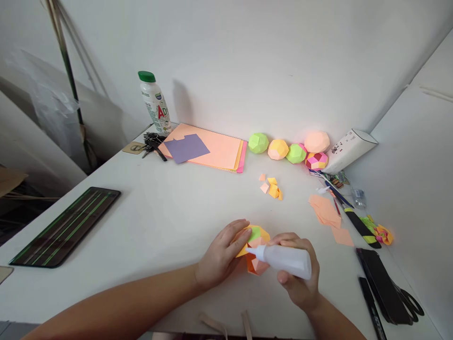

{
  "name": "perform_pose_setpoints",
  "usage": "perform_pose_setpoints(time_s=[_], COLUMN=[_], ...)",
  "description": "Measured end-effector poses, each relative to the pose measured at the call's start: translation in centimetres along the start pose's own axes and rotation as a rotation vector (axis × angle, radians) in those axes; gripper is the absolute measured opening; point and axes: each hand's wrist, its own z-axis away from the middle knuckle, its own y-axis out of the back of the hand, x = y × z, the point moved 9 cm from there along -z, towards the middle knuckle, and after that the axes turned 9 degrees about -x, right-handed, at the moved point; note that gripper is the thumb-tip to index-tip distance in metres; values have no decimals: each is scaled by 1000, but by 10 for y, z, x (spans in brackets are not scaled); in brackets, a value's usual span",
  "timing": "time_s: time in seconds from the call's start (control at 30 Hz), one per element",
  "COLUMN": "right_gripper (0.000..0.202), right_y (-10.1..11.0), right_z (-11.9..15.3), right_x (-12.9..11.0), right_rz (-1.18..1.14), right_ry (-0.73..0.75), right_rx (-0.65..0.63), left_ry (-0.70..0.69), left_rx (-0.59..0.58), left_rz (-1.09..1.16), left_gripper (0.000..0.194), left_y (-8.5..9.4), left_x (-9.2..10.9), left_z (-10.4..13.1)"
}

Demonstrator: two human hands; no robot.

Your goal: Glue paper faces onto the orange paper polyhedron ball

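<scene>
My left hand (222, 248) is closed on a part-open paper ball (259, 236) of orange, peach and green faces, low in the middle of the view. In my right hand (300, 278) lies a white squeeze glue bottle (288, 260), tilted on its side. Its thin nozzle points left and reaches over an orange flap of the ball; whether the tip touches the paper I cannot tell. Beyond the hands lie small folded yellow and peach paper pieces (273, 191).
Finished paper balls (278, 149) line the wall beside a white carton (350, 150). Coloured sheets (219, 146), keys (153, 142) and a green-capped bottle (155, 101) stand back left. A phone-like dark panel (67, 226) lies left; a cutter (363, 227), scissors (406, 300) and black pen (371, 307) lie right.
</scene>
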Motion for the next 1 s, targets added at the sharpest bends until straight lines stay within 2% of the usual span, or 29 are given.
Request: perform_pose_setpoints(time_s=[0.1, 0.27, 0.37, 0.5, 0.57, 0.63, 0.77, 0.87, 1.0], right_gripper=[30, 28, 24, 28, 34, 34, 43, 36, 28], right_y=[-1, 5, 25, 66, 84, 103, 128, 145, 156], right_z=[0, -3, -10, -15, -15, -11, -3, 6, 7], right_x=[8, 24, 38, 65, 81, 94, 117, 124, 121], right_rz=[-71, -350, -472, -466, -355, -101, 161, 401, 683], right_ry=[-76, -218, -290, -370, -430, -511, -576, -629, -683], right_rx=[-26, -30, 74, 311, 387, 448, 521, 576, 546], left_ry=[3, 6, 30, 93, 109, 120, 135, 134, 137], left_rx=[-3, -5, -14, -20, -26, -42, -74, -70, -70], left_rz=[5, 26, 44, 110, 156, 198, 247, 257, 245], left_gripper=[55, 58, 59, 64, 68, 72, 72, 66, 62], left_y=[-1, -3, -4, -6, -8, -12, -16, -14, -12], left_x=[-1, -2, -5, -13, -17, -19, -20, -18, -16], left_z=[1, 1, 0, 2, 4, 6, 6, 4, 2])
